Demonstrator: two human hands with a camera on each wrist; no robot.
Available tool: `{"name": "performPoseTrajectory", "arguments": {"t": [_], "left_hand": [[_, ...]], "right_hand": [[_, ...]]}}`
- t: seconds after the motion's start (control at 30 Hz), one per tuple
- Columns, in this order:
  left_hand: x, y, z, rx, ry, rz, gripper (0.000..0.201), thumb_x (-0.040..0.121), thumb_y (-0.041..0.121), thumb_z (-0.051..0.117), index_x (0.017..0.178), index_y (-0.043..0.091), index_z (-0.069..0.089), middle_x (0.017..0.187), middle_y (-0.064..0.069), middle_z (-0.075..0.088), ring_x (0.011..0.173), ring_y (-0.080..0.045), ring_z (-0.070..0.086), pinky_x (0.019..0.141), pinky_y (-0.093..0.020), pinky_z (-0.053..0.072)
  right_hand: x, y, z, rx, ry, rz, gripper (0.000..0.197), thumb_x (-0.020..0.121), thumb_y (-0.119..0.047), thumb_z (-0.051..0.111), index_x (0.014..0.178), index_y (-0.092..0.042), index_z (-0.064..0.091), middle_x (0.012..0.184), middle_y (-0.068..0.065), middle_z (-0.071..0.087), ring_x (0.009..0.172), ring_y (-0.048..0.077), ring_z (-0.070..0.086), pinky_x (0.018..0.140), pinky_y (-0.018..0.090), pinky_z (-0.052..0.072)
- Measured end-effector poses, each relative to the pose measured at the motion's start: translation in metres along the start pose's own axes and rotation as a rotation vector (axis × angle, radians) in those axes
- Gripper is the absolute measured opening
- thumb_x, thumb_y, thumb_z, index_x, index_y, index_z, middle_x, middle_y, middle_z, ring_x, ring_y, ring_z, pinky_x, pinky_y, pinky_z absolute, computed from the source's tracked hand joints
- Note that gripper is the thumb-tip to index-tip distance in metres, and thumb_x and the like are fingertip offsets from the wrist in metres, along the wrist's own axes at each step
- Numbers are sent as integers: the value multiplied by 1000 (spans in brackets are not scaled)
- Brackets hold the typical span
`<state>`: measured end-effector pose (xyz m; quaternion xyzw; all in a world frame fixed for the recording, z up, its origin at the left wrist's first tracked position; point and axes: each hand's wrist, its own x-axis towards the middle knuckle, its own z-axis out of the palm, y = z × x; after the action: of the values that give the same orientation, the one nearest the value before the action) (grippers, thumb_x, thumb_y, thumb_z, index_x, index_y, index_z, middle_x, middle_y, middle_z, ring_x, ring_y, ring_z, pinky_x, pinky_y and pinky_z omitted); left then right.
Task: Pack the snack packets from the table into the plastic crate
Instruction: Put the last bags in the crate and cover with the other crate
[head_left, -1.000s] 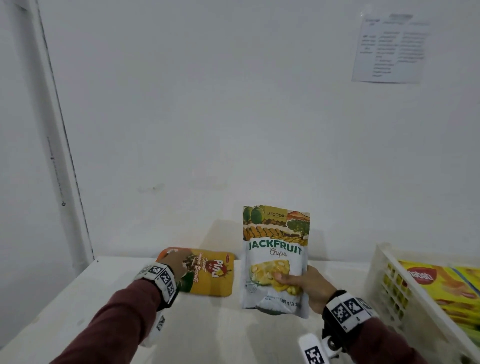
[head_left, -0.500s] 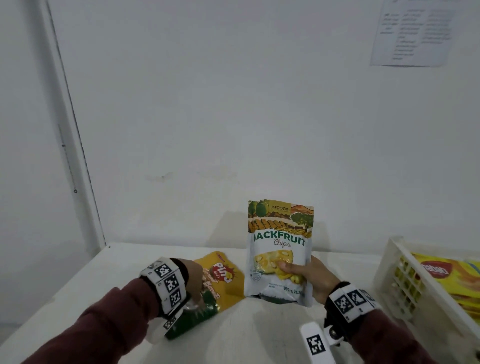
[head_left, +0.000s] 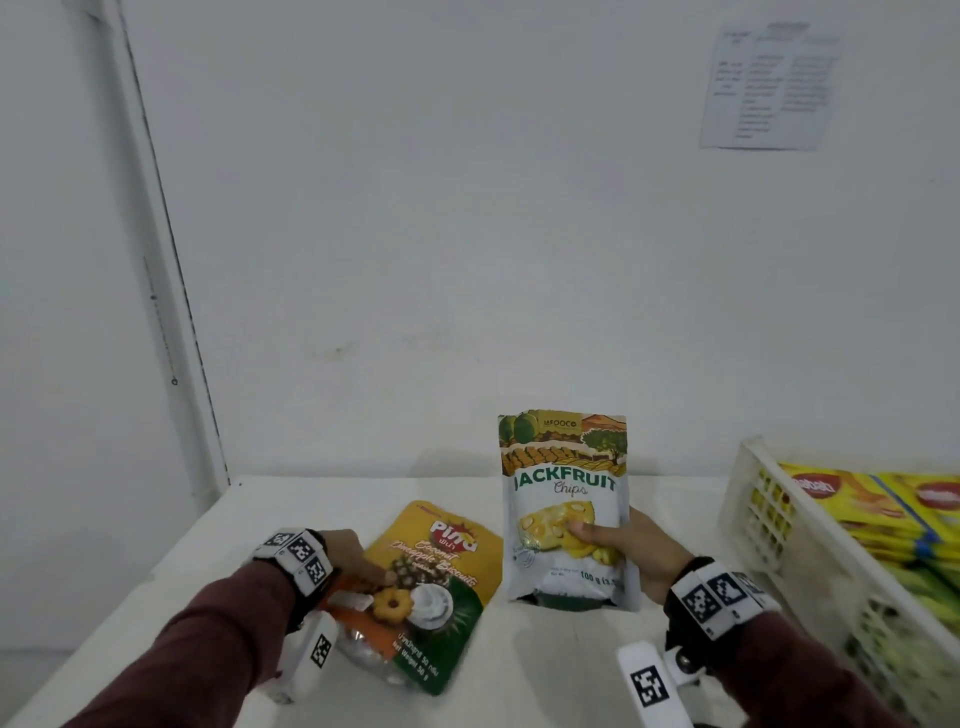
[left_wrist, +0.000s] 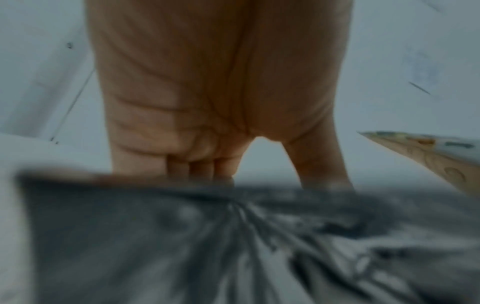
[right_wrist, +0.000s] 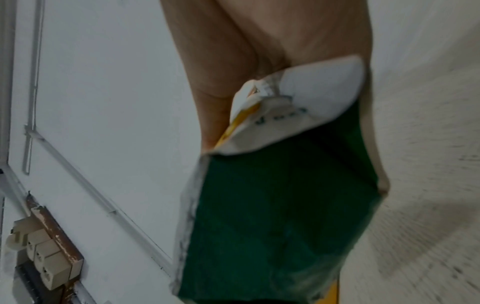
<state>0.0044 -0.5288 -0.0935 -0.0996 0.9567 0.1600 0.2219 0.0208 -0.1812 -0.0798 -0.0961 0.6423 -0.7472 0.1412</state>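
Observation:
My right hand (head_left: 618, 540) grips a white and green jackfruit chips pouch (head_left: 563, 499) upright above the white table (head_left: 171, 566), thumb across its front. The right wrist view looks up at that pouch's dark green bottom (right_wrist: 280, 205). My left hand (head_left: 358, 564) pinches a yellow pineapple biscuit packet (head_left: 441, 566) by its left edge, tilted up off the table. In the left wrist view the packet's silver back (left_wrist: 207, 236) fills the lower half under my fingers (left_wrist: 202, 168). The white plastic crate (head_left: 748, 499) stands at the right, holding yellow packets (head_left: 872, 514).
A white wall rises right behind the table, with a printed sheet (head_left: 769, 85) taped high at the right. A white pipe or frame (head_left: 171, 291) runs up the left corner. A wall socket block (right_wrist: 44, 257) shows in the right wrist view.
My left hand has picked the yellow packet up off the table and drawn it nearer and rightward, turning its front toward me. The jackfruit pouch has stayed upright in my right hand.

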Motion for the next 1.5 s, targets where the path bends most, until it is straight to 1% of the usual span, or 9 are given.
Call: {"name": "performPoseTrajectory", "arguments": {"t": [0.17, 0.4, 0.6, 0.97, 1.1, 1.2, 1.33, 1.43, 1.5], "left_hand": [[-19, 0, 3, -492, 13, 193, 23, 72, 11, 78, 80, 7, 57, 78, -8, 63, 67, -18, 59, 70, -28, 50], [-78, 50, -4, -964, 127, 450, 67, 62, -8, 77, 117, 8, 43, 90, -11, 63, 73, -25, 62, 61, -33, 54], [-130, 125, -6, -1200, 38, 679, 85, 79, -12, 61, 140, 33, 20, 94, -8, 64, 67, -23, 68, 52, -34, 57], [-196, 314, 34, -1115, -45, 900, 65, 82, -2, 63, 136, 26, 42, 126, -8, 56, 85, -19, 64, 72, -35, 58], [-198, 385, 57, -1030, -29, 874, 68, 81, -1, 66, 139, 24, 41, 139, -9, 48, 91, -25, 63, 73, -34, 57], [-195, 417, 68, -968, -21, 802, 70, 81, 1, 67, 141, 22, 38, 137, -10, 50, 79, -21, 64, 65, -29, 57], [-192, 441, 79, -880, -62, 685, 73, 83, 3, 65, 145, 20, 30, 128, -16, 56, 73, -19, 61, 57, -24, 56], [-190, 453, 83, -745, -95, 619, 74, 86, 6, 63, 147, 19, 24, 131, -15, 54, 86, -24, 61, 69, -30, 56], [-189, 459, 86, -633, -122, 589, 75, 87, 8, 62, 148, 19, 20, 131, -14, 54, 87, -22, 61, 73, -30, 54]], "right_hand": [[-31, -2, 8, -45, 122, -45, 106, 32, -34, 95, 123, -4, 50, 113, 16, 67, 99, 30, 67, 80, 43, 57], [-95, -10, 15, -94, 283, -168, 80, 54, -12, 87, 123, -9, 46, 111, 11, 67, 96, 21, 68, 73, 34, 58], [-172, -51, 4, -185, 370, -285, 91, 50, -30, 88, 129, -15, 47, 116, 4, 67, 103, 21, 66, 81, 36, 57], [-292, -161, -139, -441, 627, -344, 121, 31, -50, 90, 136, -23, 37, 131, 2, 55, 112, 22, 59, 82, 32, 56], [-309, -193, -209, -576, 695, -329, 85, 71, -17, 77, 140, -22, 29, 130, -9, 41, 119, 15, 46, 79, 15, 52], [-304, -206, -254, -680, 653, -266, 93, 61, -29, 79, 139, -25, 30, 134, -7, 43, 126, 18, 44, 103, 36, 41], [-276, -207, -300, -916, 664, -41, 111, 68, -34, 80, 150, -15, 7, 154, -1, 20, 140, 18, 24, 114, 35, 25], [-252, -203, -328, -1002, 550, 44, 138, 40, -69, 77, 149, -20, 9, 154, 4, 24, 140, 25, 28, 114, 45, 26], [-245, -203, -325, -1057, 489, 124, 127, 53, -58, 79, 149, -18, 8, 153, 3, 24, 140, 25, 27, 115, 39, 23]]}}
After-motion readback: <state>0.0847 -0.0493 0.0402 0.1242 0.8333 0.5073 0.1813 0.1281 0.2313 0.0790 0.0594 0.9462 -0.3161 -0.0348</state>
